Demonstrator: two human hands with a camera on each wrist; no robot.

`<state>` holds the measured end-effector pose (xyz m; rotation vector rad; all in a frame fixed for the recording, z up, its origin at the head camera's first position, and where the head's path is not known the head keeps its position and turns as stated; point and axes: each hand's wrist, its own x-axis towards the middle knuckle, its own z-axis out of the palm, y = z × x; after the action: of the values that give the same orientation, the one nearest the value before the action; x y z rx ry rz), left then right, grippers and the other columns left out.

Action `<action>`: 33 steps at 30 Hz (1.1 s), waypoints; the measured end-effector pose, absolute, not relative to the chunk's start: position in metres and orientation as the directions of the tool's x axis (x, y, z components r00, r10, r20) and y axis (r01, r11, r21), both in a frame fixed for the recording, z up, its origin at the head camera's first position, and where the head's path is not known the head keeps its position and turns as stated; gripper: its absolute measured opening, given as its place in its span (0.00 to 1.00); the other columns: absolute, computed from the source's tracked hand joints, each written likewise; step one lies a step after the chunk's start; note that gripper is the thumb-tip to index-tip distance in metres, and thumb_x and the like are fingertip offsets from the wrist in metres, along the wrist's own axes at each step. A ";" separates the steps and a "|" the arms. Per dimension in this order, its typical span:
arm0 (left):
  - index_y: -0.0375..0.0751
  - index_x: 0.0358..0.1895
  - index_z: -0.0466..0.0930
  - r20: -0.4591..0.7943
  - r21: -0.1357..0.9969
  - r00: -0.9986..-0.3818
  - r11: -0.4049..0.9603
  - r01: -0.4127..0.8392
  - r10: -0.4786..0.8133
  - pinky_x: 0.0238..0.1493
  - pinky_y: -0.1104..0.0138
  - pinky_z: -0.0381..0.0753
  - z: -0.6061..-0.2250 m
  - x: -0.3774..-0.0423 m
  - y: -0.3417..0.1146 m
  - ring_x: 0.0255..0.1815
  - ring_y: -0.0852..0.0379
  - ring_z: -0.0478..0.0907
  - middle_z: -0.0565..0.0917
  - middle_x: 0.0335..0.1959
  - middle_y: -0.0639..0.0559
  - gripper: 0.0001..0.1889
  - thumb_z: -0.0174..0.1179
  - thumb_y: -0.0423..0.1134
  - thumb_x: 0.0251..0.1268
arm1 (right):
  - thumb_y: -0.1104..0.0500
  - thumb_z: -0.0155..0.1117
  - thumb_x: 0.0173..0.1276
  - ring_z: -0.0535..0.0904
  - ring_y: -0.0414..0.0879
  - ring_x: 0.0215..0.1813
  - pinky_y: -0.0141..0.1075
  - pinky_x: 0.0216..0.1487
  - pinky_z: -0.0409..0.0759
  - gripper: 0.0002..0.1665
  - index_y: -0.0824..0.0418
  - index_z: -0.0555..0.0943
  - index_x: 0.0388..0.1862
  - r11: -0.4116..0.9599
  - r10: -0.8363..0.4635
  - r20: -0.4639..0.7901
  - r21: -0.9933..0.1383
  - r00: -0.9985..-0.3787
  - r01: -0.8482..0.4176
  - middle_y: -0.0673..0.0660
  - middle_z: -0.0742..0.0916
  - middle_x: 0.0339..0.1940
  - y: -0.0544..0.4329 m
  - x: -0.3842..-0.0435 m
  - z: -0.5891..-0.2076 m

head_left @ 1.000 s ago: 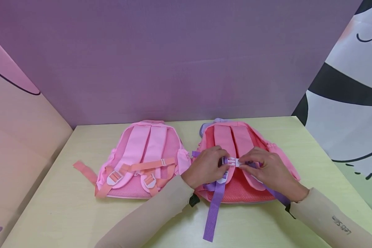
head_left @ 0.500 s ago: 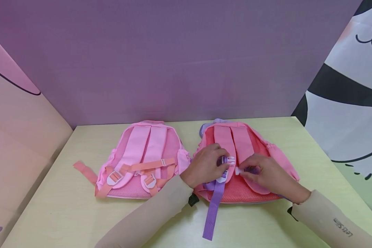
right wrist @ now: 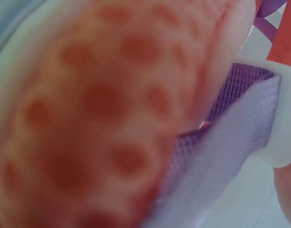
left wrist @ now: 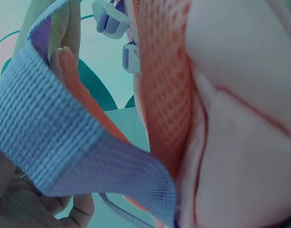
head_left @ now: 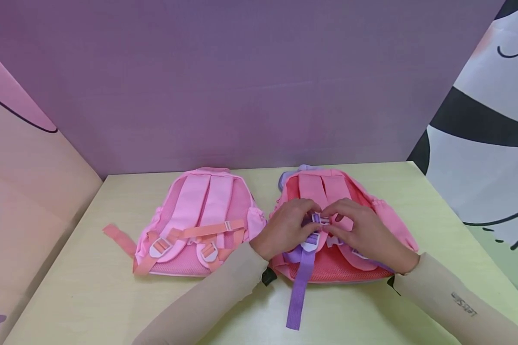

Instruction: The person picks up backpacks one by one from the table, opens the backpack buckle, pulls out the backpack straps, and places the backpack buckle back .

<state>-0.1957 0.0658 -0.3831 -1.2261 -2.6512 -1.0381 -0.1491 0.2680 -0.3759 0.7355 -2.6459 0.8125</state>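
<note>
A pink and coral backpack lies on the table with its shoulder straps up. Over its middle my left hand pinches the white pronged half of a side-release buckle on a purple strap. From the other side my right hand holds its thumb and forefinger around the prongs. Just below, the other white buckle half rests on the backpack. A purple webbing strap hangs from a white adjuster onto the table. In the left wrist view, purple webbing crosses close to the camera.
On the left lies a second pink backpack with an orange chest strap across it. A purple wall stands behind the pale table. A panda-printed panel rises at the right.
The buckle halves have come apart. My right hand has let go of the half on its side and moved up and left to the pronged half. My left hand has barely moved.
</note>
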 end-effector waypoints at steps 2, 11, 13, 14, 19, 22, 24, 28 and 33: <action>0.45 0.52 0.76 0.298 0.574 -0.683 0.447 0.686 0.666 0.37 0.79 0.72 -0.383 -0.196 0.065 0.38 0.66 0.71 0.78 0.38 0.59 0.19 0.67 0.42 0.57 | 0.59 0.76 0.53 0.77 0.39 0.43 0.39 0.40 0.80 0.22 0.49 0.80 0.47 0.719 -0.379 0.400 -0.441 -0.835 -0.538 0.42 0.81 0.43 0.268 -0.149 -0.377; 0.42 0.55 0.73 0.281 0.568 -0.680 0.454 0.687 0.677 0.38 0.77 0.71 -0.384 -0.199 0.062 0.40 0.62 0.72 0.77 0.38 0.57 0.22 0.67 0.36 0.57 | 0.63 0.77 0.50 0.76 0.35 0.42 0.39 0.39 0.80 0.23 0.47 0.81 0.44 0.718 -0.368 0.455 -0.415 -0.810 -0.559 0.39 0.81 0.40 0.272 -0.148 -0.381; 0.42 0.55 0.73 0.276 0.574 -0.683 0.454 0.681 0.676 0.37 0.77 0.71 -0.384 -0.199 0.062 0.39 0.62 0.71 0.77 0.38 0.57 0.21 0.67 0.35 0.57 | 0.63 0.77 0.50 0.77 0.35 0.42 0.39 0.40 0.80 0.23 0.48 0.80 0.45 0.718 -0.370 0.451 -0.416 -0.812 -0.558 0.39 0.81 0.41 0.271 -0.149 -0.382; 0.42 0.55 0.73 0.272 0.579 -0.687 0.456 0.676 0.674 0.36 0.78 0.71 -0.384 -0.198 0.062 0.39 0.62 0.71 0.77 0.38 0.57 0.21 0.67 0.35 0.57 | 0.62 0.76 0.51 0.77 0.36 0.42 0.40 0.40 0.80 0.23 0.48 0.80 0.45 0.717 -0.371 0.446 -0.419 -0.815 -0.556 0.39 0.81 0.41 0.271 -0.149 -0.382; 0.43 0.54 0.73 0.245 0.603 -0.694 0.454 0.656 0.677 0.36 0.78 0.72 -0.385 -0.198 0.062 0.39 0.63 0.70 0.75 0.38 0.58 0.20 0.66 0.35 0.58 | 0.61 0.75 0.53 0.76 0.36 0.42 0.38 0.41 0.79 0.25 0.49 0.80 0.50 0.724 -0.374 0.394 -0.442 -0.840 -0.530 0.40 0.81 0.42 0.270 -0.149 -0.381; 0.43 0.54 0.73 0.254 0.597 -0.685 0.447 0.666 0.683 0.36 0.78 0.71 -0.385 -0.198 0.062 0.39 0.64 0.69 0.74 0.38 0.59 0.20 0.66 0.36 0.58 | 0.59 0.74 0.54 0.76 0.36 0.41 0.36 0.41 0.79 0.25 0.50 0.81 0.53 0.728 -0.373 0.372 -0.450 -0.850 -0.517 0.40 0.81 0.41 0.270 -0.149 -0.381; 0.43 0.54 0.73 0.266 0.589 -0.677 0.440 0.678 0.686 0.36 0.78 0.71 -0.385 -0.199 0.063 0.39 0.64 0.69 0.74 0.37 0.59 0.20 0.66 0.36 0.58 | 0.57 0.74 0.55 0.76 0.35 0.40 0.35 0.41 0.78 0.25 0.50 0.81 0.54 0.728 -0.374 0.364 -0.455 -0.853 -0.513 0.39 0.81 0.41 0.270 -0.149 -0.381; 0.43 0.54 0.72 0.276 0.579 -0.664 0.432 0.692 0.695 0.37 0.79 0.70 -0.385 -0.199 0.063 0.40 0.64 0.68 0.74 0.37 0.60 0.20 0.66 0.35 0.58 | 0.58 0.74 0.55 0.76 0.35 0.40 0.33 0.42 0.78 0.25 0.50 0.81 0.53 0.713 -0.377 0.359 -0.475 -0.854 -0.515 0.39 0.81 0.41 0.270 -0.149 -0.383; 0.43 0.52 0.73 0.277 0.587 -0.650 0.410 0.698 0.708 0.37 0.79 0.70 -0.387 -0.199 0.066 0.40 0.64 0.68 0.75 0.36 0.59 0.20 0.67 0.35 0.57 | 0.62 0.74 0.54 0.78 0.34 0.40 0.35 0.44 0.78 0.25 0.52 0.81 0.52 0.687 -0.395 0.361 -0.493 -0.844 -0.533 0.40 0.82 0.41 0.269 -0.150 -0.383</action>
<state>-0.1988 0.0658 -0.3867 -1.3209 -2.6504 -1.0924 -0.1499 0.2689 -0.3829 0.7468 -2.6729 0.8871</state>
